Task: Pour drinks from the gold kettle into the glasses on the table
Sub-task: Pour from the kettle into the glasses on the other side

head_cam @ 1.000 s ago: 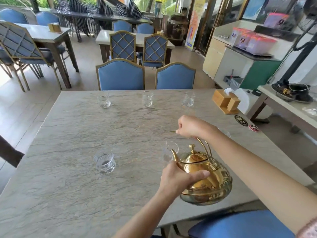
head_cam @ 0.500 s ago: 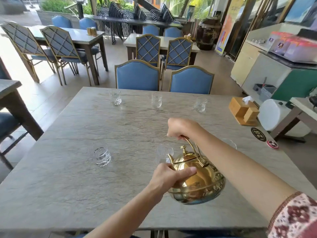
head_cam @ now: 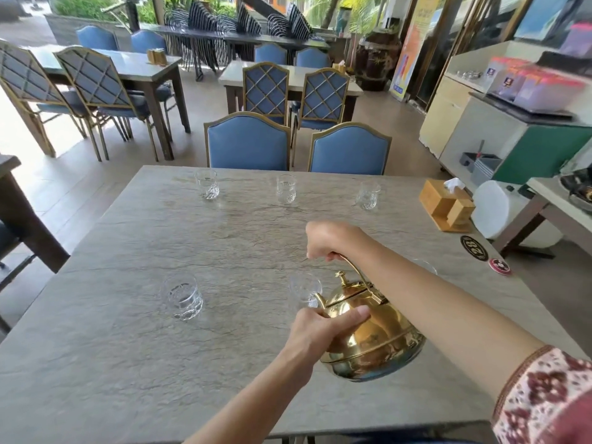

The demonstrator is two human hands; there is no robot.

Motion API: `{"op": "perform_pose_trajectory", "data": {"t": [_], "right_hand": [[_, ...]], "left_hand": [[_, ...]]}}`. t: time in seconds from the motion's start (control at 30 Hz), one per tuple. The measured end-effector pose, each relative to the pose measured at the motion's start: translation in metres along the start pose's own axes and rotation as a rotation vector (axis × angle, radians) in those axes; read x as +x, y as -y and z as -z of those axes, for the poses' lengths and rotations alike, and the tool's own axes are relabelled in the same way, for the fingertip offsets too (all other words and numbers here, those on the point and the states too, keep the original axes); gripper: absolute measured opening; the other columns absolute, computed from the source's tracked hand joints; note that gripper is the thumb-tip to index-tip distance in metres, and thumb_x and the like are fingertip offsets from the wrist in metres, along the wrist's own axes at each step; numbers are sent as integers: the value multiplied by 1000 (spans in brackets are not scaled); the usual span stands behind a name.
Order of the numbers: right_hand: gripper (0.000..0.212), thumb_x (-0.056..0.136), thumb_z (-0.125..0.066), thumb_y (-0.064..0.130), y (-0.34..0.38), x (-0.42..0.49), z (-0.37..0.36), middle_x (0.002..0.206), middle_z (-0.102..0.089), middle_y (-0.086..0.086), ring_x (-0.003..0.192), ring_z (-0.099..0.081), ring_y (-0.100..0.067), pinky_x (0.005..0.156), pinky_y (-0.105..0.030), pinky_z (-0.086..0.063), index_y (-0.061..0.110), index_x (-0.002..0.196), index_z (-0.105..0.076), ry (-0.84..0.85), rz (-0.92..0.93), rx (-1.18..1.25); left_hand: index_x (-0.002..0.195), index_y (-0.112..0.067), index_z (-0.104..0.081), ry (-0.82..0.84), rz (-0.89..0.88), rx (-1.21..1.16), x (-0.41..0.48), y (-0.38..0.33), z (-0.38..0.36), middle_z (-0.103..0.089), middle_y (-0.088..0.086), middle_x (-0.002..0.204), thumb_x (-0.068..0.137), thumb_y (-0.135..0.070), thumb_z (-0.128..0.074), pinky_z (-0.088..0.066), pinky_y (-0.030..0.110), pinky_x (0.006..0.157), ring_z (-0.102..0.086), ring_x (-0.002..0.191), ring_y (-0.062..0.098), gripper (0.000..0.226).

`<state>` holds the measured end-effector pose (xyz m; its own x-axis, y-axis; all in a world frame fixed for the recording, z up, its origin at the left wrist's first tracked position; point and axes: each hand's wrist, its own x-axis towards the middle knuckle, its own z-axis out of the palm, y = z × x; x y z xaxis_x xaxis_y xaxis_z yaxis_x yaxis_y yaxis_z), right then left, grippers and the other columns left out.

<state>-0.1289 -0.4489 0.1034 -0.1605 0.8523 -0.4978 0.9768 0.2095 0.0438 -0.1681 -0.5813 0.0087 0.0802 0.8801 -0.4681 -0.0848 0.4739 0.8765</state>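
The gold kettle (head_cam: 374,334) hangs tilted forward above the grey stone table (head_cam: 128,363), its spout at the rim of a clear glass (head_cam: 304,288). My right hand (head_cam: 333,240) grips the kettle's arched handle from above. My left hand (head_cam: 320,331) presses against the kettle's body just below the spout. Another glass (head_cam: 182,296) stands to the left of the kettle. Three more glasses, the left (head_cam: 207,184), middle (head_cam: 286,189) and right one (head_cam: 369,195), line the far edge. A further glass (head_cam: 427,267) peeks out behind my right forearm.
A wooden tissue box (head_cam: 445,203) sits at the table's far right, with two round coasters (head_cam: 474,248) nearer. Two blue chairs (head_cam: 250,145) stand at the far side. More tables and chairs fill the room behind; a counter runs along the right.
The kettle has tipped further forward toward the middle glass while both hands kept hold. The view has shifted right and lifted, bringing more of the room in.
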Motion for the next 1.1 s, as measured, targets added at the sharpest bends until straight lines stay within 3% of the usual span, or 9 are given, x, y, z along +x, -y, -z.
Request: {"op": "perform_pose_trajectory", "data": {"t": [0.07, 0.2, 0.37, 0.53, 0.63, 0.83, 0.93, 1.03, 1.1], "right_hand": [[11, 97, -50, 11, 3, -2, 2, 62, -51, -7, 44, -43, -15, 40, -24, -35, 3, 104, -52, -16, -7, -18], [8, 97, -49, 10, 8, -2, 4, 62, -50, -8, 42, -42, -15, 38, -23, -34, 2, 98, -47, -34, -18, -25], [27, 97, -50, 10, 15, -2, 5, 66, -52, -7, 45, -45, -14, 41, -23, -37, -2, 121, -53, -28, -30, -57], [11, 97, -53, 8, 21, 1, 5, 92, -53, -14, 64, -55, -22, 44, -26, -37, 0, 104, -54, -52, -44, -128], [8, 95, -54, 8, 23, 3, 2, 68, -41, -10, 50, -47, -19, 46, -27, -37, 2, 95, -50, -81, -58, -97], [32, 95, -55, 7, 29, 5, 1, 82, -60, -10, 51, -51, -16, 42, -27, -38, -4, 125, -52, -47, -110, -52], [27, 95, -54, 5, 29, 5, 1, 117, -64, -16, 71, -61, -23, 53, -29, -43, -3, 121, -55, -68, -90, -42], [35, 96, -54, 6, 28, 4, 0, 129, -58, -17, 110, -62, -31, 71, -33, -42, -3, 129, -52, -92, -67, -17], [35, 95, -54, 6, 28, 4, -1, 132, -55, -18, 119, -58, -33, 73, -34, -40, -4, 129, -51, -96, -62, -21]], "left_hand": [[96, 6, -75, 9, -4, -7, 1, 0, 0, -77, 20, 87, 70, -46, -86, -50, 9, 51, -64, 70, 17, 59], [73, -13, -71, 29, 5, -27, 2, -4, -1, -69, -7, 57, 72, -44, -86, -44, 7, 47, -60, 47, 0, 35], [90, -2, -76, 7, 20, -68, 1, -6, -1, -71, 4, 73, 71, -47, -85, -45, 5, 45, -60, 56, 7, 50], [61, -16, -61, 24, -4, -36, 4, -6, 1, -59, -7, 48, 70, -47, -86, -45, 17, 60, -52, 42, 2, 41], [58, -17, -59, 26, -3, -32, 4, -5, 2, -57, -8, 45, 70, -46, -87, -45, 17, 60, -51, 41, 2, 42], [61, -15, -60, 42, -2, -52, 1, -10, 2, -58, -7, 50, 72, -46, -85, -44, 11, 53, -51, 42, 1, 41], [65, -14, -61, 36, 11, -53, 1, -11, 2, -60, -6, 52, 72, -46, -85, -43, 15, 58, -52, 46, 3, 40], [68, -13, -63, 32, 14, -50, 1, -12, 1, -61, -6, 53, 71, -46, -85, -44, 14, 57, -53, 45, 2, 40], [67, -14, -63, 28, 14, -49, 1, -12, 2, -61, -5, 53, 71, -46, -85, -44, 14, 56, -53, 45, 2, 39]]}}
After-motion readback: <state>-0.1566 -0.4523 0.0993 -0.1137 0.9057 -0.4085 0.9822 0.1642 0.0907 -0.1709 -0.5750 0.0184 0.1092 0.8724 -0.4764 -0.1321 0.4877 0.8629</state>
